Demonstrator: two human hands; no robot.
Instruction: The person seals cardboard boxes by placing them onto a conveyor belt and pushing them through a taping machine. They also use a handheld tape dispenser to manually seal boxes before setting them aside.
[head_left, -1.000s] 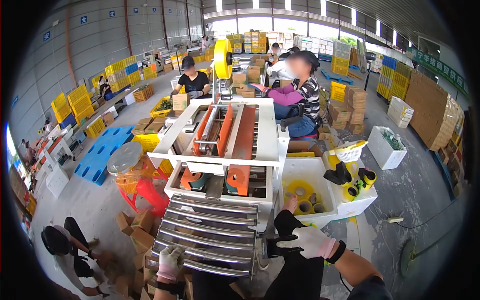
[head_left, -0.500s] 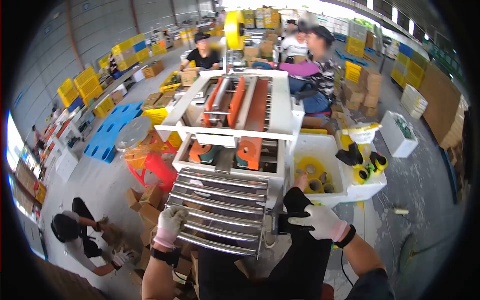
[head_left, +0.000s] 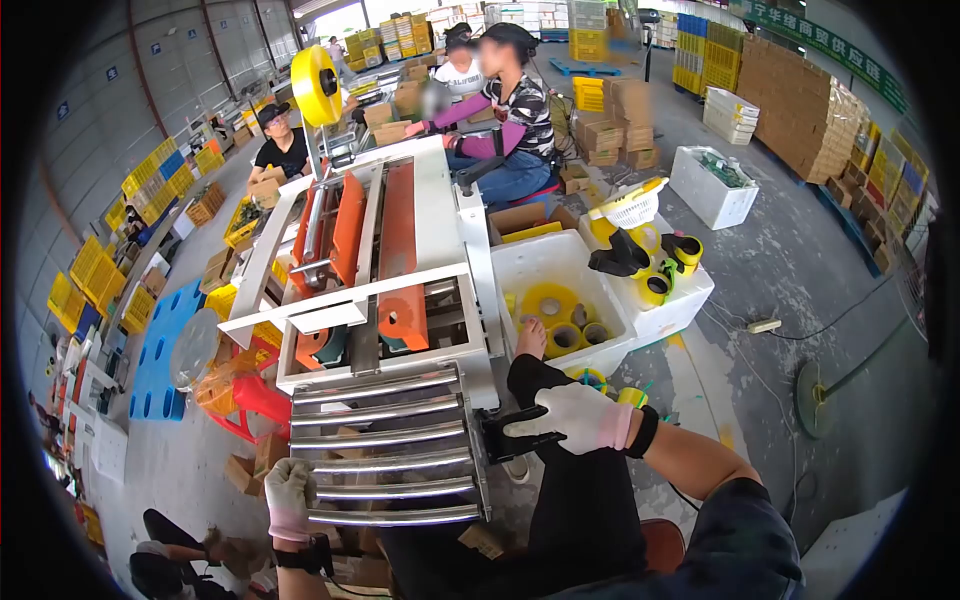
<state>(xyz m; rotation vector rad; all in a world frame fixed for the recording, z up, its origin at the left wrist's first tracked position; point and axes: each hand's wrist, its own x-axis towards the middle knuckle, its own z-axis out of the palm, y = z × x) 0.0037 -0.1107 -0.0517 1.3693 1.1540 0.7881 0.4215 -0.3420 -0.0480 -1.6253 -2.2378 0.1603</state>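
Note:
My left hand (head_left: 290,498), in a white glove, is closed at the left side of the metal roller rack (head_left: 390,462), near the ends of its lower rollers. On the rack's right side, my gloved right hand (head_left: 575,415) grips a black handle-like part (head_left: 512,435). Beyond the rollers stands the white machine (head_left: 430,210) with orange guides (head_left: 402,260) and a large yellow tape roll (head_left: 316,85) mounted on top. A bare foot shows beside a white foam box (head_left: 605,290) holding yellow tape rolls.
Another foam box (head_left: 680,315) carries tape rolls and a white basket (head_left: 635,205). A red stool (head_left: 262,400) and blue pallet (head_left: 165,345) are at left. Several people sit beyond the machine; another person (head_left: 165,565) crouches at lower left. A fan (head_left: 812,398) stands at right.
The view has turned to the right, so the machine and rack appear farther left and tilted. Both hands remain at the rack's sides. The crouching person is now nearer the bottom edge.

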